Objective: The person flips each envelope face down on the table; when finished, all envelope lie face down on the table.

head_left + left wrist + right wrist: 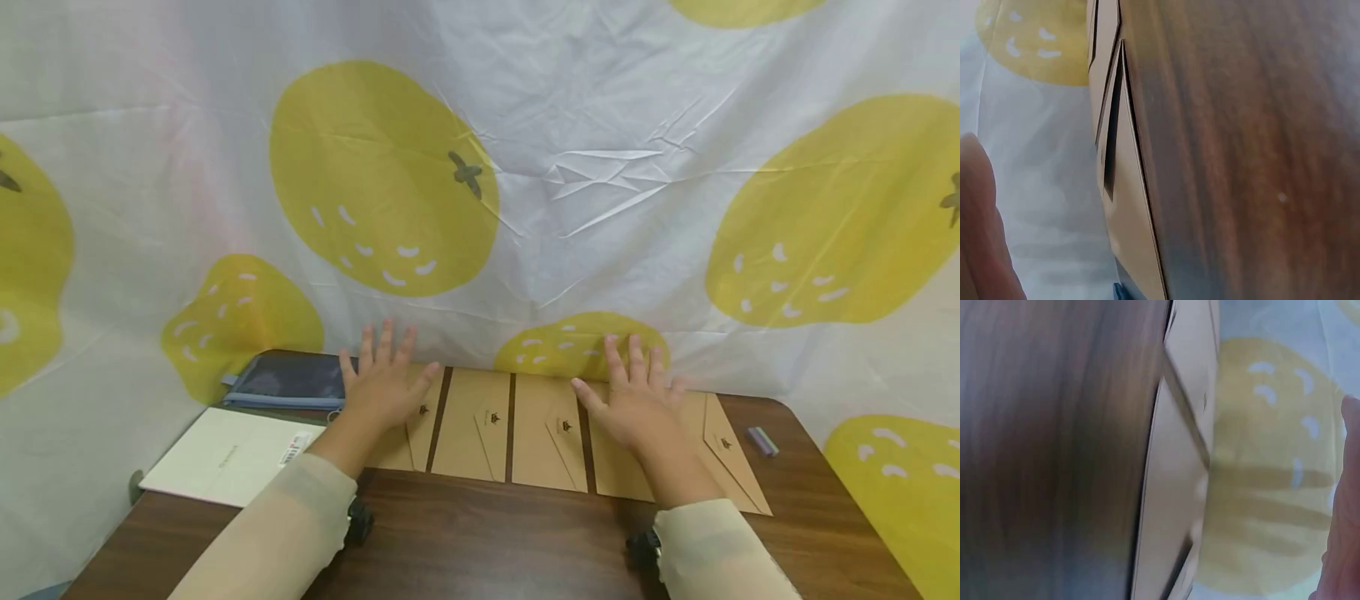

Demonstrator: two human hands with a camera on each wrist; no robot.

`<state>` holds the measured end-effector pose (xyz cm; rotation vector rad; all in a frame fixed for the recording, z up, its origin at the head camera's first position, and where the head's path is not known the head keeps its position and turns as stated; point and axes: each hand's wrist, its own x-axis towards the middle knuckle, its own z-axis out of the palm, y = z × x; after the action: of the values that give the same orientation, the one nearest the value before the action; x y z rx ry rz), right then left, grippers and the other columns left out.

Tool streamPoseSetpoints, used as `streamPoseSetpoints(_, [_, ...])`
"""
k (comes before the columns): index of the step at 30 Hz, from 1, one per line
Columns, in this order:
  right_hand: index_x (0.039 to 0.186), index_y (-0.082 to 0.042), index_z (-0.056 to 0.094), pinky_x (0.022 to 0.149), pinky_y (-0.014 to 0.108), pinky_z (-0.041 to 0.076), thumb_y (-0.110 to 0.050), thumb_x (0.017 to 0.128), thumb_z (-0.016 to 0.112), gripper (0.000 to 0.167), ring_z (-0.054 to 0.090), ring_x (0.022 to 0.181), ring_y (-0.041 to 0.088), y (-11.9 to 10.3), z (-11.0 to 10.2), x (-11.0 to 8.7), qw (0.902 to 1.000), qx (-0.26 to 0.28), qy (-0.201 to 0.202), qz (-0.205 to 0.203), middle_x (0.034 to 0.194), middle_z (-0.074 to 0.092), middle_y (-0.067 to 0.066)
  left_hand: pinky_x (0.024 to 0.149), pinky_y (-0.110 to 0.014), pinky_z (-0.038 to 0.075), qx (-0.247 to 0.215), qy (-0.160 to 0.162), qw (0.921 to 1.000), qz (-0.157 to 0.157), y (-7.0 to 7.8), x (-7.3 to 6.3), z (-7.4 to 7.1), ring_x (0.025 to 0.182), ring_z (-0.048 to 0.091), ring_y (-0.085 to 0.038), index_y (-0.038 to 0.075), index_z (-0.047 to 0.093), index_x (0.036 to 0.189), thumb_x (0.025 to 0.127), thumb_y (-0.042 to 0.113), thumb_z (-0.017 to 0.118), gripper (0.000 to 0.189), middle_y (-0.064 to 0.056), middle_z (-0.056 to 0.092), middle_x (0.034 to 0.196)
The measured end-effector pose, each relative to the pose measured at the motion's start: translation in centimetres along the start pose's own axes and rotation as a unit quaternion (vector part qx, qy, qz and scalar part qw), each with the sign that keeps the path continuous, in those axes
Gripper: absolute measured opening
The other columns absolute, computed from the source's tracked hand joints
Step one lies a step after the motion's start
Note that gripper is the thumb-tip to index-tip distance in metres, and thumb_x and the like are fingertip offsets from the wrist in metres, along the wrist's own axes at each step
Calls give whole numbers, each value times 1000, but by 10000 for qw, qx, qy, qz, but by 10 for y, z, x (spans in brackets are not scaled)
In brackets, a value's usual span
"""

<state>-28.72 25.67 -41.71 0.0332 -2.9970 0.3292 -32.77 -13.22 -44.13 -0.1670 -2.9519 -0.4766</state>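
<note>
Several brown kraft envelopes lie side by side in a row along the back of the table, some showing a small dark crown print by the flap. My left hand, fingers spread, is over the left end of the row and partly hides the envelope there. Over the right part, my right hand is likewise spread, covering some of the envelopes below it. Neither hand holds anything. In the left wrist view, part of the hand appears apart from an envelope; the right wrist view shows an envelope likewise.
A white flat box or book with a barcode label lies at the left, in front of a dark zip pouch with blue trim. Small purple and green sticks lie at the right. A fruit-print curtain hangs behind the brown table.
</note>
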Motion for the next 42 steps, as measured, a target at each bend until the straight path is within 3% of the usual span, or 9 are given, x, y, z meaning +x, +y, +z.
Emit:
streamPoseSetpoints(6, [171, -35, -13, 120, 87, -6, -89, 98, 26, 99, -13, 165, 51, -26, 3, -5, 9994, 306, 23, -173, 180, -23, 8, 126, -80, -9, -492, 28, 9987, -93, -7, -5, -2, 167, -17, -42, 33, 2, 174, 103, 82, 15, 87, -5, -15, 182])
streamPoseSetpoints(11, [173, -35, -4, 122, 86, 10, -88, 97, 34, 100, 0, 167, 49, -49, 10, -7, 9982, 437, 161, -389, 183, -8, 11, 127, -81, 3, -1057, 11, 9942, -214, -14, -9, -1, 167, -11, -45, 29, 6, 174, 104, 80, 14, 88, -8, -9, 183])
streamPoseSetpoints(18, [173, -30, 17, 118, 83, 29, -88, 94, 46, 102, 27, 161, 48, -85, 23, -13, 9886, 1197, 173, -901, 180, 21, 10, 127, -80, 8, -2120, -44, 9772, -115, -21, -17, 2, 164, 4, -56, 17, 13, 174, 110, 69, 11, 82, -22, 4, 181])
streamPoseSetpoints(23, [171, -24, 27, 126, 75, 27, -76, 97, 58, 96, 29, 162, 46, -112, 32, -15, 9726, 1936, -109, -1280, 176, 32, 10, 130, -76, 7, -2611, -279, 9642, -375, -25, -22, 1, 163, 11, -56, 13, 13, 173, 112, 64, 10, 80, -25, 14, 179])
streamPoseSetpoints(26, [170, -21, 30, 131, 67, 26, -70, 98, 61, 93, 28, 163, 41, -127, 38, -15, 9609, 2358, -287, -1424, 175, 35, 10, 130, -75, 9, -2985, -446, 9522, -469, -26, -28, -4, 164, 10, -54, 12, 10, 173, 113, 61, 10, 78, -25, 14, 179])
streamPoseSetpoints(31, [169, -24, 33, 129, 67, 30, -68, 98, 64, 89, 32, 162, 38, -150, 46, -14, 9418, 3027, -557, -1352, 174, 37, 9, 133, -70, 3, -3935, -866, 9137, -526, -27, -40, -16, 166, 2, -48, 12, 2, 173, 114, 58, 7, 75, -23, 7, 180])
streamPoseSetpoints(33, [169, -25, 33, 127, 67, 34, -67, 98, 65, 88, 37, 159, 40, -158, 49, -13, 9319, 3327, -671, -1279, 173, 39, 10, 133, -69, 7, -4262, -1031, 8968, -591, -28, -46, -20, 167, 2, -48, 12, -2, 173, 113, 60, 4, 78, -24, 6, 180])
streamPoseSetpoints(37, [168, -24, 35, 119, 65, 45, -60, 100, 67, 83, 48, 151, 40, -173, 54, -12, 9085, 3916, -917, -1137, 168, 46, 13, 130, -71, 20, -4665, -1256, 8729, -684, -34, -54, -23, 166, 5, -51, 11, -4, 173, 110, 66, 2, 83, -26, 7, 179])
streamPoseSetpoints(42, [166, -20, 38, 112, 60, 52, -50, 101, 69, 77, 56, 142, 38, -191, 64, -10, 8845, 4403, -1224, -938, 161, 53, 18, 131, -68, 24, -4854, -1389, 8596, -785, -39, -58, -23, 166, 8, -49, 7, 2, 172, 109, 68, 3, 87, -24, 9, 180])
